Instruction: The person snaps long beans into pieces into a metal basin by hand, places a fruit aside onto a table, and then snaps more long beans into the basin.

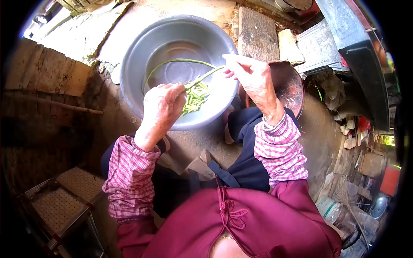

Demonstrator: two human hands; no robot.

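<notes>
pinching green stalk (204,78): left hand (160,105), right hand (254,79), over basin (131,77) (short pieces (196,98) inside)

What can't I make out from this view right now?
All in the head view:
Left hand's grip on the green stalk: hidden by the back of that hand.
Some cut green pieces: covered by the left hand.
Part of the reddish-brown vessel: behind the right hand and wrist.
Perforated-panel stand's lower legs: cut off by the bottom edge.
</notes>
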